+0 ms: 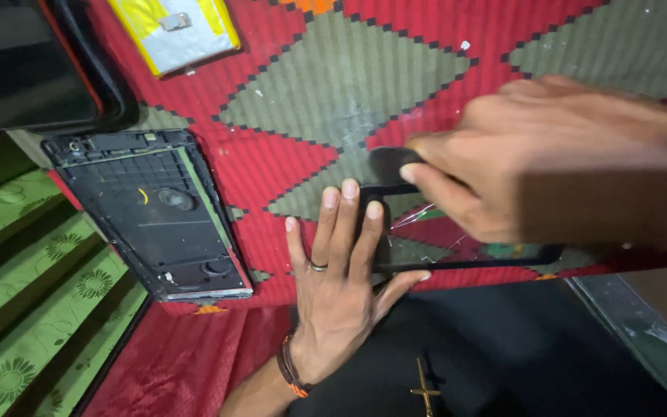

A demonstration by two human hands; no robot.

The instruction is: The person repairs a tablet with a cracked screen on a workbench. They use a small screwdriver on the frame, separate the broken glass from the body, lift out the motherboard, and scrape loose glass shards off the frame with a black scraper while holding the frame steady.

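A cracked glass screen panel with a black border [457, 259] lies on the red and grey patterned cloth [333, 85]. My left hand [341, 270] presses flat on the panel's left end, fingers spread, a ring on one finger and a band at the wrist. My right hand [550, 154] reaches in from the right, blurred, and grips a dark flat tool [387, 166] at the panel's upper left corner.
An opened tablet back shell [156, 216] with its dark inner frame exposed lies at the left. A silver and yellow battery pack [175, 31] sits at the top. A black tray [32, 69] fills the top left corner. Green flowered cloth [32, 309] covers the lower left.
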